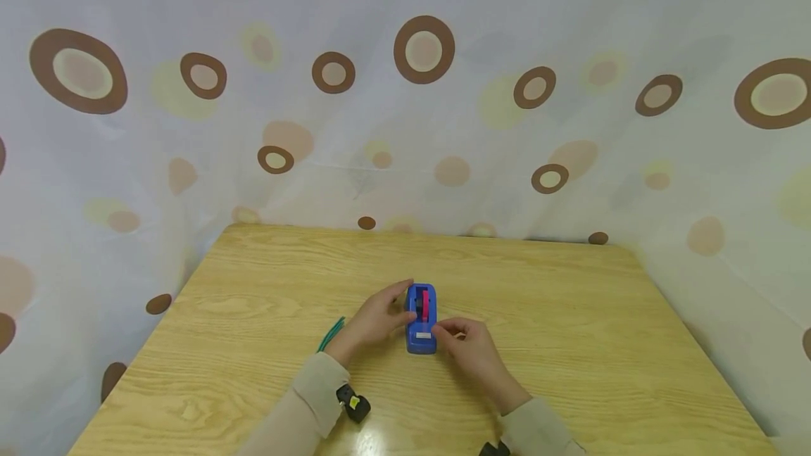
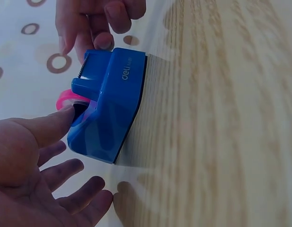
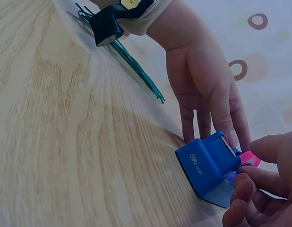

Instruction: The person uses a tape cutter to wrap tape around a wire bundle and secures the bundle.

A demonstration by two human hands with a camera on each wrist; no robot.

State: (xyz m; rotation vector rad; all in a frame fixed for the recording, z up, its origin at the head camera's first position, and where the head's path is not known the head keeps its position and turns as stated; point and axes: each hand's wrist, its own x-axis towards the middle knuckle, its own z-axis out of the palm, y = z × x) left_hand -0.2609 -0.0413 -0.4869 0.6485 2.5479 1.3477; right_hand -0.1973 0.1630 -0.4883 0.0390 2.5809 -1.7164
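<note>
A blue tape dispenser with a pink roll core stands upright on the wooden table. In the left wrist view, the thumb of my left hand touches the roll near its dark hub, and its other fingers spread loosely beside the dispenser. From the head view, this hand is at the dispenser's left. My right hand is at its right edge, near the cutter end. The right wrist view shows a gap between the right thumb and bent index finger; no tape strip can be made out there.
Several thin green strands lie on the table by my left wrist. A dark wrist camera is strapped at the left cuff. Cloth patterned with brown circles hangs behind and along both sides of the table.
</note>
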